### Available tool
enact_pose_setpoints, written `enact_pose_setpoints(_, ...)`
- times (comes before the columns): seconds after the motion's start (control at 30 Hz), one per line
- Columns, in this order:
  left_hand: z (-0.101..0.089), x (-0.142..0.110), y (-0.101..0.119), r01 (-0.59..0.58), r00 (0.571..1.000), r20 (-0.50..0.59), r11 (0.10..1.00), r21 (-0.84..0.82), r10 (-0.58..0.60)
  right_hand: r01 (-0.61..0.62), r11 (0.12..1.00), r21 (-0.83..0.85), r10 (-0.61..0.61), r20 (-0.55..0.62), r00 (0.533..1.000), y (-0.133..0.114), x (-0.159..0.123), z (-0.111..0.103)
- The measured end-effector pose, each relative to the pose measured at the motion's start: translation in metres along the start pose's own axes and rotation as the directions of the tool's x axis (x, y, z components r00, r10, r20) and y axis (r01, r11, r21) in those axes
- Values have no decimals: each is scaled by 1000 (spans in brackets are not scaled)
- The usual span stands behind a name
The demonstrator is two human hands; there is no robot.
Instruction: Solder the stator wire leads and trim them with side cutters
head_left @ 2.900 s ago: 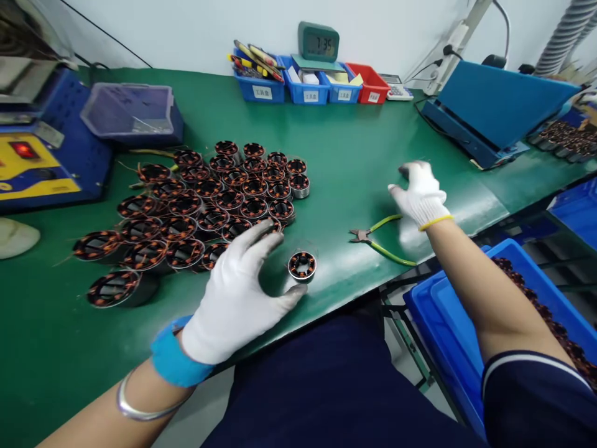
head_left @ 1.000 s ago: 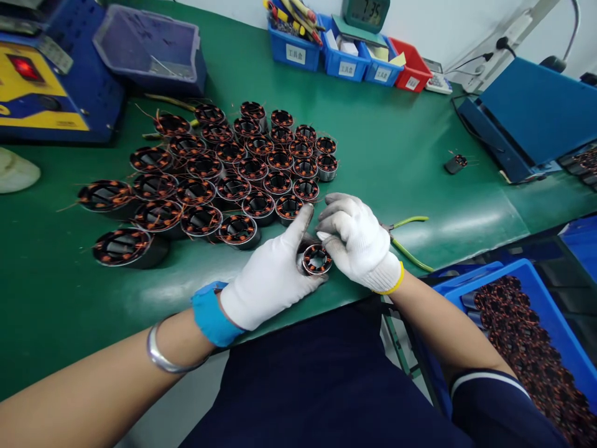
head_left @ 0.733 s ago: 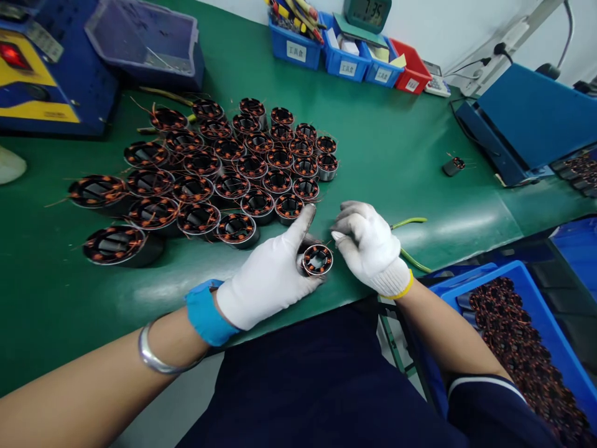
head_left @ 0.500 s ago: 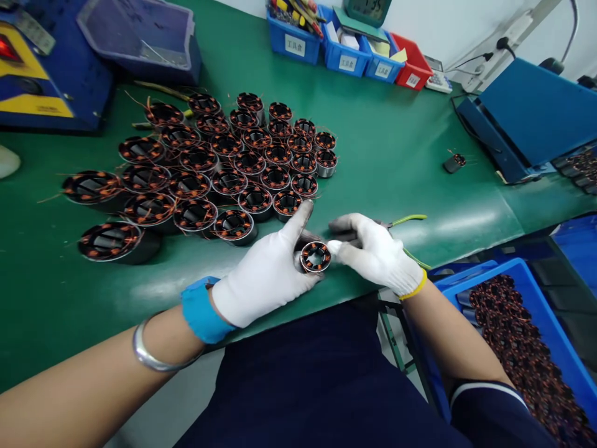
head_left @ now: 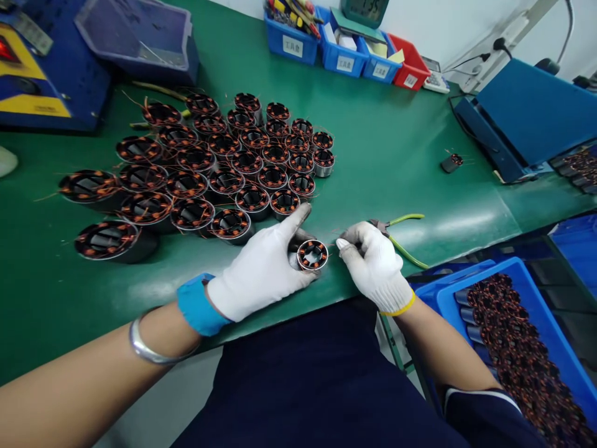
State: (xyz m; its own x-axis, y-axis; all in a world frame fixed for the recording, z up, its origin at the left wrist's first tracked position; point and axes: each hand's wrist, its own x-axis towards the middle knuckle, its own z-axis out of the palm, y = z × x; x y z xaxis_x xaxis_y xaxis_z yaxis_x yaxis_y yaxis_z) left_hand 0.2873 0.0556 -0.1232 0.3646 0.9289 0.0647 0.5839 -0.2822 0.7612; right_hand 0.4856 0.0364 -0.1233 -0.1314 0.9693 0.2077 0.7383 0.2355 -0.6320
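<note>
My left hand (head_left: 261, 267), in a white glove with darkened fingertips, grips a motor stator (head_left: 312, 255) from its left side. Its round open end, with copper windings on a black core, faces up. Just right of the stator, my right hand (head_left: 373, 264), gloved in white with a yellow cuff edge, has thumb and forefinger pinched. A thin wire seems to show at those fingertips, though it is very fine. Behind the right hand lie cutting pliers (head_left: 396, 235) with green handles, jaws toward the left. Many similar stators (head_left: 225, 180) stand close together left of my hands.
One stator (head_left: 451, 163) lies on its side near a blue device (head_left: 527, 118). A blue crate (head_left: 522, 264) of stators is below the table edge. Labelled bins (head_left: 292, 46), a purple bin (head_left: 140, 37) and a blue-yellow machine (head_left: 51, 81) line the back and left.
My right hand came from the far right to the stator, worked at its rim, and now sits slightly apart from it. My left hand took hold of the stator. A stator now lies near the blue device.
</note>
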Motion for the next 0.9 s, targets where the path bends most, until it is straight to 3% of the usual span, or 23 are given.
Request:
enact_pose_setpoints(0.13, 0, 1, -2, -6, 1000, 14, 1000, 11, 5, -75, 996, 44, 77, -52, 996, 6, -11, 1)
enact_pose_setpoints(0.27, -1, 3, -3, -30, 999, 28, 999, 33, 30, -47, 999, -8, 47, -86, 995, 12, 1, 5)
enact_pose_setpoints(0.37, -2, 3, -3, -33, 999, 34, 999, 39, 32, -39, 986, -161, 37, -15, 999, 12, 10, 0)
enact_pose_setpoints(0.43, -2, 3, -4, -39, 999, 31, 998, 40, 37, -65, 955, -288, 92, 83, 992, 9, 7, -11)
enact_pose_setpoints(0.5, -1, 3, -6, -46, 998, 32, 998, 37, 45, -92, 913, -397, 147, 110, 983, 4, -2, -24)
enact_pose_setpoints(0.57, -1, 4, -7, -51, 998, 34, 998, 32, 50, -69, 910, -409, 91, 34, 995, -4, -12, -35)
enact_pose_setpoints(0.63, -1, 4, -7, -55, 998, 34, 998, 35, 54, 64, 941, -331, -69, -2, 998, -12, -17, -39)
enact_pose_setpoints(0.73, -2, 5, -7, -68, 997, 28, 997, 39, 67, 271, 927, -259, -242, 138, 960, -19, -8, -28)
enact_pose_setpoints(0.9, -3, 6, -9, -86, 994, 65, 996, 40, 83, 189, 962, -198, -111, 349, 930, -2, 26, -5)
